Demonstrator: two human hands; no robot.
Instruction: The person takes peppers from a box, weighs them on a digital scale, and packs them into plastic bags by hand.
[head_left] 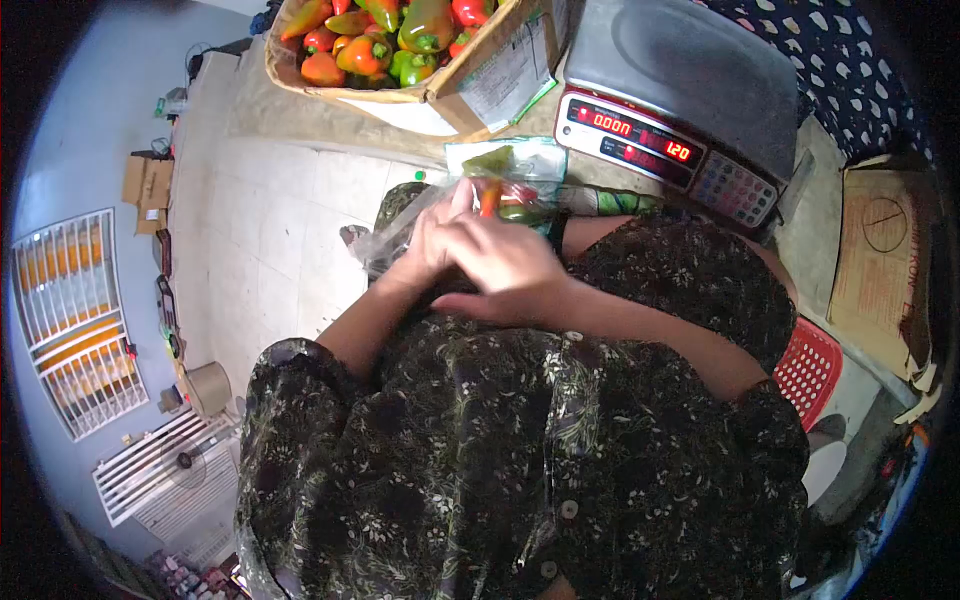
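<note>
A clear plastic bag (pixel 385 238) with several green, red and orange peppers (pixel 489 198) rests over the lap. My left hand (pixel 432 240) is closed at the near side of the bag, gripping its thin plastic. Across it lies my right hand (pixel 512 262), slightly blurred, its fingers stretched over the left hand and its thumb held apart. The two hands touch, and the right one partly hides the left one's fingers.
Beyond the hands stands a cardboard box (pixel 440 105) full of peppers. To its right is a digital scale (pixel 690 70) with a lit red display. A flattened carton (pixel 875 260) and a red perforated stool (pixel 808 370) are at the right. Pale floor tiles (pixel 290 230) extend left.
</note>
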